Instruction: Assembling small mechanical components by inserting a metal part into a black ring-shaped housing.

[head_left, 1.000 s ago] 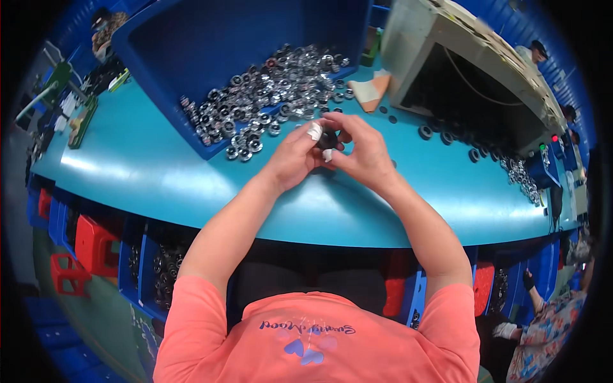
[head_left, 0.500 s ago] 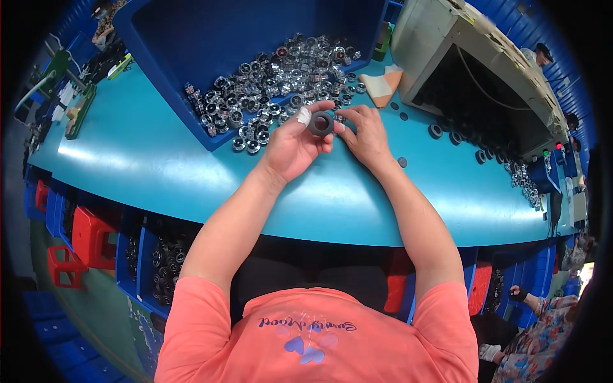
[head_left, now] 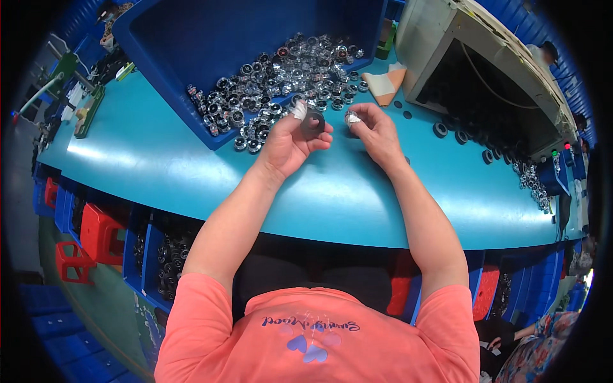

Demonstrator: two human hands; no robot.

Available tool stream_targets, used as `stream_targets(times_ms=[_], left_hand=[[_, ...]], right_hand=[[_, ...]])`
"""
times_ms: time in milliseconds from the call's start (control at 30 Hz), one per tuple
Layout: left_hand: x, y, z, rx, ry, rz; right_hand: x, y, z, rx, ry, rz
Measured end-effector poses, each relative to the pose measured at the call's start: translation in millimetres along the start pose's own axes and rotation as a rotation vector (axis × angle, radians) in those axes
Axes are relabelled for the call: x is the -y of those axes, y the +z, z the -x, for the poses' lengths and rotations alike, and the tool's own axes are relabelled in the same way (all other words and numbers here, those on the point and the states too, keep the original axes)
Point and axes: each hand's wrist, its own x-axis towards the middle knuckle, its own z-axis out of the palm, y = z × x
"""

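Note:
My left hand (head_left: 287,145) is closed on a small black rubber tyre (head_left: 315,126), held between thumb and fingers above the table; white tape wraps one digit. To its right, my right hand (head_left: 381,136) pinches a small shiny wheel hub (head_left: 350,116) at its fingertips, partly hidden by the thumb. A short gap separates the two hands. Just beyond them, many chrome wheel hubs (head_left: 258,96) spill from a tipped blue bin (head_left: 185,51) onto the tabletop.
The table (head_left: 306,204) is teal with a curved front edge. At the right, a pale box-shaped housing (head_left: 434,57) holds black tyres, some spilling out (head_left: 440,129). An orange and white cloth (head_left: 385,84) lies near it. Red stools (head_left: 102,233) stand lower left; another person's patterned sleeve (head_left: 555,325) shows lower right.
My hands have moved apart, the right one going slightly rightward with the wheel hub. The tyre stays in my left hand, now turned a little. The view has shifted slightly.

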Motion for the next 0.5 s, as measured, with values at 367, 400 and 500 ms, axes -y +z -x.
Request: stream_targets(times_ms=[367, 400, 500], left_hand=[[2.4, 0.1, -1.4, -0.086, -0.048, 0.013], [2.3, 0.3, -1.3, -0.084, -0.048, 0.016], [3.9, -0.6, -1.6, -0.087, -0.042, 0.017]], right_hand=[[19.8, 6.1, 7.5, 0.118, 0.109, -0.33], [19.8, 6.3, 7.7, 0.125, 0.113, -0.341], [16.0, 6.6, 6.9, 0.151, 0.142, -0.403]])
